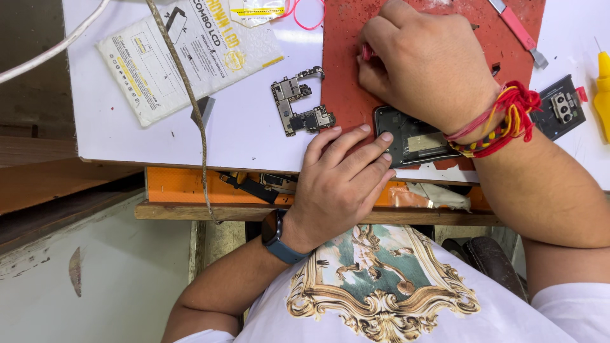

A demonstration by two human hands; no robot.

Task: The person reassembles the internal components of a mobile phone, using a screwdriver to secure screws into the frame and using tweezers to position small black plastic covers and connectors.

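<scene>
An opened dark phone frame [416,141] lies on a red work mat [346,82] at the table's near edge. My left hand [340,178], with a dark watch on its wrist, rests over the table edge, its fingertips pressing the frame's left end. My right hand [426,63], with red and yellow threads around its wrist, hovers over the frame's far side and covers part of it. The right hand's fingers pinch a small red tool [366,51], mostly hidden. A bare circuit board [300,101] lies on the white tabletop [248,136] just left of the mat.
A white padded package [184,51] lies at the far left, crossed by a frayed cord [190,95]. Pink-handled tweezers [518,32], a dark camera-cover piece [562,105] and a yellow screwdriver [603,82] sit to the right. An orange shelf [184,184] holds parts under the tabletop.
</scene>
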